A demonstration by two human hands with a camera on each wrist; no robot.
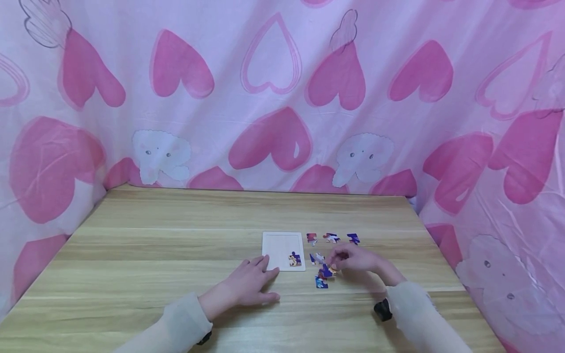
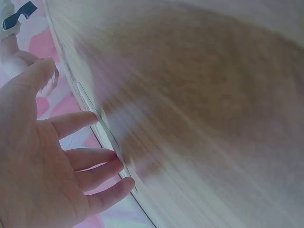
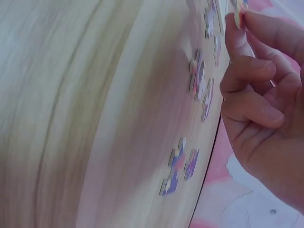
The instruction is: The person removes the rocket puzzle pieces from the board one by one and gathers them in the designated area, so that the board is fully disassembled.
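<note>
A pale puzzle tray [image 1: 275,245] lies on the table with a purple-and-yellow section of puzzle [image 1: 295,260] in its lower right corner. My left hand [image 1: 247,282] rests at the tray's lower left, fingers spread and fingertips at its edge. To the tray's right, my right hand [image 1: 355,257] pinches a puzzle piece [image 3: 238,18] between thumb and index finger, the other fingers curled. Below that hand lie a purple-and-yellow piece [image 1: 325,272] and a blue piece [image 1: 321,283]. A white-and-purple piece [image 1: 317,258] lies between the hand and the tray.
Along the back of the loose group lie a red piece [image 1: 311,237], a white-and-purple piece [image 1: 331,237] and a dark blue piece [image 1: 353,239]. The wooden table [image 1: 154,245] is bounded behind and at both sides by a pink heart-print curtain [image 1: 265,137].
</note>
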